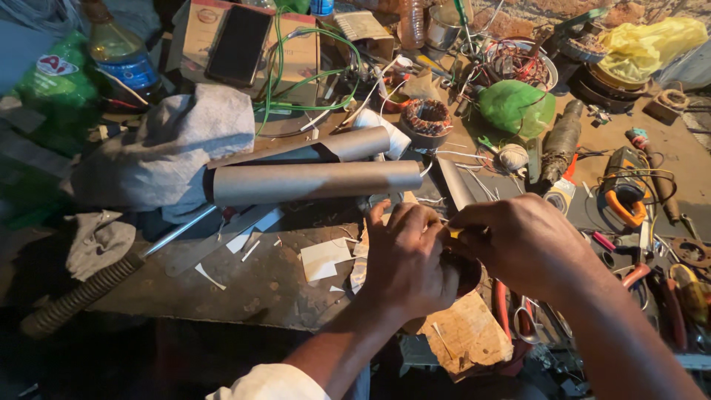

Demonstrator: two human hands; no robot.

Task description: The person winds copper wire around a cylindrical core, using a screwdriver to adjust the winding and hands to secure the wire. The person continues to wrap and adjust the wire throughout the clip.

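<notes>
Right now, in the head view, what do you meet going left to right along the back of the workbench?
Amber plastic bottle with blue label → black phone on a cardboard box → copper-wound stator ring → green rounded bag → crumpled yellow plastic bag.

A brown cardboard box (222, 37) stands at the bench's far edge. A dark phone screen (238, 44) lies on it. A blue-labelled bottle (122, 59) stands just left of it.

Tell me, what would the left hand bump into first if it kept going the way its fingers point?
Probably the lower grey paper roll. The left hand points up the bench towards it, with only small paper scraps lying flat nearby. Depth is hard to judge here.
</notes>
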